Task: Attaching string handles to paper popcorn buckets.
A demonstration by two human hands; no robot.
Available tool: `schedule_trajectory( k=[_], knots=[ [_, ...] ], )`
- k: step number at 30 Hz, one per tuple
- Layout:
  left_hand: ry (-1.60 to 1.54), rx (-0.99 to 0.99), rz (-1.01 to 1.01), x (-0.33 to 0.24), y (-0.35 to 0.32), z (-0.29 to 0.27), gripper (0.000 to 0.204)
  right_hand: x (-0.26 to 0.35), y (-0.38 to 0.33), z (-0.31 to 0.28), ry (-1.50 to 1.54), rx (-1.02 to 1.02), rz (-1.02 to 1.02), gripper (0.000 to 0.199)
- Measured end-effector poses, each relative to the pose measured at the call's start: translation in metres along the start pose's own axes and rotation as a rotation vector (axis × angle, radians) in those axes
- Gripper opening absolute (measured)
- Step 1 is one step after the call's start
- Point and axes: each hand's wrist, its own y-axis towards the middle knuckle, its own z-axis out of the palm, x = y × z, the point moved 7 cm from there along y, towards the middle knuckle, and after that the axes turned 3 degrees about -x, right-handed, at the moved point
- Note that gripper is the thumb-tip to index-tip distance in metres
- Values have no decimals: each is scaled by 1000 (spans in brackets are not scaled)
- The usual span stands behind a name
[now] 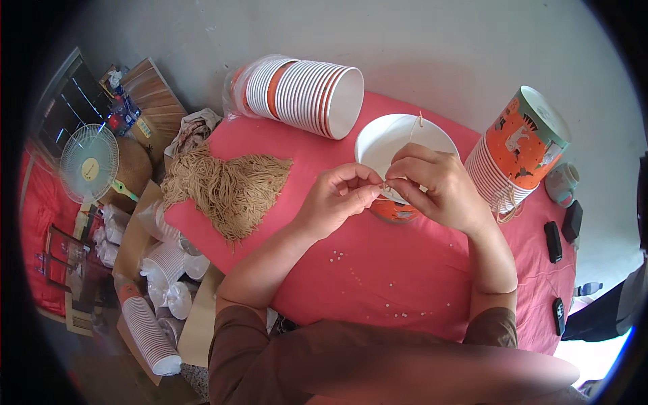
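2 hands meet over the cup (405, 145), which stands open-side up on the pink table (351, 270), just in front of me, centre right. My left hand (335, 202) has thumb and forefinger pressed together on the end of a thin tan string (419, 121); other fingers curled in. My right hand (432, 185) pinches the same string right beside it, fingertips of both hands touching at the cup's near rim. String runs up from the pinch and over the white inside of the cup. I can't tell if it passes through a hole in the wall; my right hand covers that spot.

To do this well, I judge: keep both pinches close together so the short string stays taut, work at the rim not above it, and hold the cup steady with the heel of the right hand so it doesn't tip.

1 heap of cut strings (226, 185) lies to my left on the table, well apart from the hands. 1 sleeve of stacked cups (304, 94) lies on its side at the far edge. Another stack (516, 152), orange printed, lies tilted at right, near my right wrist. Small white bits (335, 256) are scattered on the cloth near my forearms. 2 dark remotes (553, 241) sit at far right. More cups and a fan (88, 164) are on the floor left.
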Motion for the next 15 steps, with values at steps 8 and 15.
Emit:
schedule_trajectory(
  k=[8, 15],
  knots=[
    [-162, 55, -34, 6, 0, -1, 11, 1, 1, 2, -10, -9, 6, 9],
    [45, -37, 92, 3, -1, -1, 12, 1, 1, 6, 34, 27, 46, 8]
  ],
)
